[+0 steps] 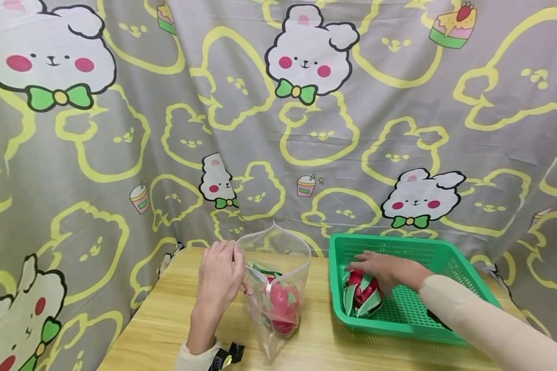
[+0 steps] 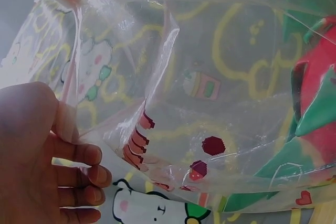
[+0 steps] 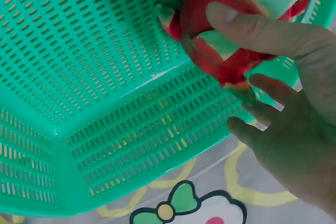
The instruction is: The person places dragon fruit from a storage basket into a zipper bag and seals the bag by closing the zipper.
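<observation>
In the head view, my left hand (image 1: 220, 270) pinches the rim of a clear zip bag (image 1: 255, 309) standing on the table. Thumb and fingers hold the bag's edge in the left wrist view. Inside the bag sits red dragon fruit (image 1: 285, 304) with green scales; how many is unclear through the plastic. On the right, my right hand (image 1: 385, 270) reaches into a green basket (image 1: 427, 330), over another dragon fruit (image 1: 364, 293) at its left end. In the right wrist view, the thumb (image 3: 226, 14) lies against this fruit, while the other fingers are extended and spread beside it.
The wooden table (image 1: 162, 314) carries the bag and, to its right, the perforated basket. Behind and beside it hangs a grey curtain (image 1: 260, 123) printed with rabbits. A black strap (image 1: 227, 355) sits at my left wrist.
</observation>
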{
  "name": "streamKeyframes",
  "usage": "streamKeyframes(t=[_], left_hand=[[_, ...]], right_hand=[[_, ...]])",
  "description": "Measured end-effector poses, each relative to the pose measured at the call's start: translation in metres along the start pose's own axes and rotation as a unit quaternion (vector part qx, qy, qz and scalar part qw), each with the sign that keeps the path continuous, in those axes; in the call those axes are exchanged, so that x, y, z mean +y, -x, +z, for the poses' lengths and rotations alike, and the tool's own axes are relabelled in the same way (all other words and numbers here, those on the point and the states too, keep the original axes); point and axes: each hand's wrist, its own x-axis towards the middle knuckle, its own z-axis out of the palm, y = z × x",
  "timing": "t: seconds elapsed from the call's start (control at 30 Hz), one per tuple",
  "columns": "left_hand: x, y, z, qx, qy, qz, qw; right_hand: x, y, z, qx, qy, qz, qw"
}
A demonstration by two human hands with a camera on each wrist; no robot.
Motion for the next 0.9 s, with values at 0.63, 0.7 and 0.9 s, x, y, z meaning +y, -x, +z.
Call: streamKeyframes(t=[0.63, 0.7, 0.9], left_hand=[[0.002, 0.000, 0.002, -0.004, 0.021, 0.000, 0.9998], [0.002, 0.000, 0.002, -0.006, 0.022, -0.003, 0.9997], [0.000, 0.000, 0.002, -0.005, 0.025, 0.000, 0.9997]], right_hand=[[-0.009, -0.008, 0.005, -0.048, 0.055, 0.050, 0.996], [-0.006, -0.005, 0.005, -0.046, 0.040, 0.050, 0.997], [0.006, 0.011, 0.002, -0.004, -0.073, 0.029, 0.997]])
